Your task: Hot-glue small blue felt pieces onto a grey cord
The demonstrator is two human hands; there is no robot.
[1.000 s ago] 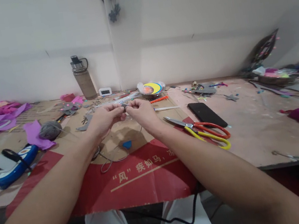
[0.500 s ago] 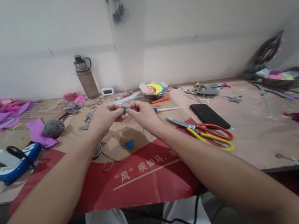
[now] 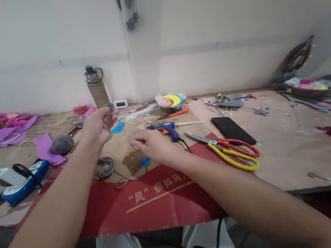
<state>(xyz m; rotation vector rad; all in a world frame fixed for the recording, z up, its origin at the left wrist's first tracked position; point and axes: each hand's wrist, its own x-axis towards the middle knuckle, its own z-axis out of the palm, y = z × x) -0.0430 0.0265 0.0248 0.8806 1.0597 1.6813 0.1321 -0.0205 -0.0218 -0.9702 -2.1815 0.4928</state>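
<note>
My left hand [image 3: 100, 126] is raised over the left of the cardboard, its fingers closed around a small grey felt piece [image 3: 110, 106]. Lower and to the right, my right hand [image 3: 151, 143] has thumb and forefinger pinched together; whatever lies between them is too small to make out. Just below that hand is a blue scrap [image 3: 144, 162] with a thin grey cord running by it. The coil of grey cord [image 3: 105, 167] lies under my left wrist. A blue glue gun [image 3: 170, 130] rests right of my right hand, and another blue piece [image 3: 118, 127] lies between the hands.
Scissors [image 3: 225, 147] with red and yellow handles and a black phone [image 3: 232, 130] lie on the right. A bottle [image 3: 97, 89] stands by the wall. At left are a grey yarn ball [image 3: 61, 145], purple felt [image 3: 47, 150] and a blue power strip [image 3: 27, 182].
My hands, together before, have separated. The left moved left and up with the grey piece; the right came down nearer the blue scrap. The glue gun now shows fully.
</note>
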